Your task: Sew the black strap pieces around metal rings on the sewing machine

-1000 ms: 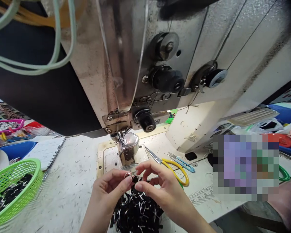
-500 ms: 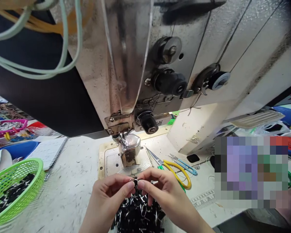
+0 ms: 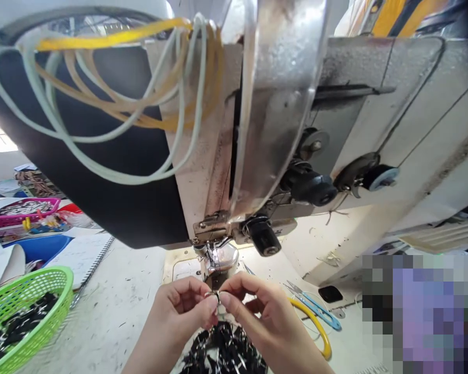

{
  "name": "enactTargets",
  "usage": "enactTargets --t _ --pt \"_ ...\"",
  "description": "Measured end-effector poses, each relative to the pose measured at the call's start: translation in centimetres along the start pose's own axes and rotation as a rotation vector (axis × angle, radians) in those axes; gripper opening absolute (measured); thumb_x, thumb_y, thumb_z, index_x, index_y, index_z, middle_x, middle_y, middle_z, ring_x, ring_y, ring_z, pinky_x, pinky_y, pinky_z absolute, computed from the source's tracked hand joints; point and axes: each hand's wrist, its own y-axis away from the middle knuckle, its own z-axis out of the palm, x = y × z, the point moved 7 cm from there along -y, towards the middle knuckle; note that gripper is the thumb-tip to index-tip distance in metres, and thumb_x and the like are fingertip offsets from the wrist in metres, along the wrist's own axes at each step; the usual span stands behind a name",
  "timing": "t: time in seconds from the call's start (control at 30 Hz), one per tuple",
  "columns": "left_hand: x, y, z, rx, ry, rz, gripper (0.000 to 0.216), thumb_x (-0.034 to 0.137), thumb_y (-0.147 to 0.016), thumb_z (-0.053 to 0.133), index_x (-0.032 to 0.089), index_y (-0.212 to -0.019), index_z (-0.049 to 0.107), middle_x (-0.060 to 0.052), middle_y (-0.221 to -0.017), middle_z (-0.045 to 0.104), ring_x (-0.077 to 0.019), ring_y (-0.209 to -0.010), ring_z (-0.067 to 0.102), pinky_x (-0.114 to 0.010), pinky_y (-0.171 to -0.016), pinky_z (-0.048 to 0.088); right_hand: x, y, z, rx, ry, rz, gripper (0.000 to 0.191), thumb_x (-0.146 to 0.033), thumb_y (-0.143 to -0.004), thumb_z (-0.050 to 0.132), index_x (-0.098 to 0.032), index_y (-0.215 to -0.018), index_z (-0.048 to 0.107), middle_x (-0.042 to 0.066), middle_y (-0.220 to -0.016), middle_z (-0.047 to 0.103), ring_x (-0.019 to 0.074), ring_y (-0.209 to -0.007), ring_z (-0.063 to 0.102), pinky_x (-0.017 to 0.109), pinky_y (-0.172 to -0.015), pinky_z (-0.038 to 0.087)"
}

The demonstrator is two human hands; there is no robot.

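Both thumbs and forefingers pinch a small black piece with a shiny metal ring (image 3: 218, 296), just in front of the sewing machine's needle area (image 3: 214, 254). My left hand (image 3: 183, 309) is closed on its left side. On the other side, my right hand (image 3: 259, 311) is closed with its fingers curled. Much of the piece is hidden by the fingertips. Below the hands lies a heap of black pieces with metal rings (image 3: 228, 350), partly covered by my wrists.
A green basket (image 3: 62, 283) of black pieces and a spiral notebook (image 3: 81, 254) are at left. Yellow-handled scissors (image 3: 315, 324) and blue-handled snips (image 3: 323, 311) lie right of my hands. The machine head (image 3: 203, 156) overhangs, with looped cords (image 3: 120, 176) hanging from it.
The view has tilted up and shifted, so the machine sits lower and further right, with more cords showing. Both hands still pinch the small piece together, with only slight finger movement.
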Motion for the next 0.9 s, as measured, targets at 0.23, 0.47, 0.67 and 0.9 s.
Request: enactTargets --t 0.23,0.47,0.67,0.9 --pt "-0.4 -3.3 -0.6 0.174 0.289 -0.073 0.024 0.024 -0.062 0.089 0.013 -0.065 0.067 0.002 -0.059 0.064 -0.0051 -0.049 0.055 -0.012 -0.048 0.047 -3.5 -1.0 -2.3 0.193 0.45 -0.444 0.031 -0.017 -0.094 0.048 -0.027 -0.111 0.071 0.007 -0.095 0.071 0.0171 -0.069 0.065 0.029 -0.066 0.055" --pt "-0.8 -4.2 -1.3 0.228 0.406 -0.109 0.015 0.011 -0.067 0.083 0.013 -0.065 0.068 0.0 -0.059 0.07 -0.0059 -0.047 0.061 -0.011 -0.047 0.052 -2.6 -1.2 -1.9 0.132 0.609 -0.502 0.037 -0.01 -0.088 0.047 -0.027 -0.108 0.074 0.012 -0.104 0.07 0.022 -0.08 0.072 0.03 -0.065 0.059" --pt "-0.8 -4.6 -1.6 0.245 0.48 -0.108 0.016 0.003 -0.071 0.078 0.014 -0.063 0.07 -0.001 -0.056 0.071 -0.0073 -0.045 0.063 -0.013 -0.046 0.055 -2.3 -1.2 -1.6 0.116 0.684 -0.497 0.04 -0.008 -0.086 0.047 -0.03 -0.105 0.076 0.013 -0.107 0.072 0.0227 -0.076 0.073 0.029 -0.058 0.058" --pt "-1.0 -4.8 -1.4 0.181 0.477 -0.099 0.014 0.008 -0.062 0.087 0.01 -0.064 0.073 -0.001 -0.058 0.07 -0.0076 -0.051 0.062 -0.014 -0.05 0.056 -2.8 -1.0 -1.4 0.169 0.784 -0.545 0.043 -0.006 -0.088 0.045 -0.027 -0.112 0.073 0.013 -0.103 0.074 0.0177 -0.064 0.072 0.021 -0.04 0.047"
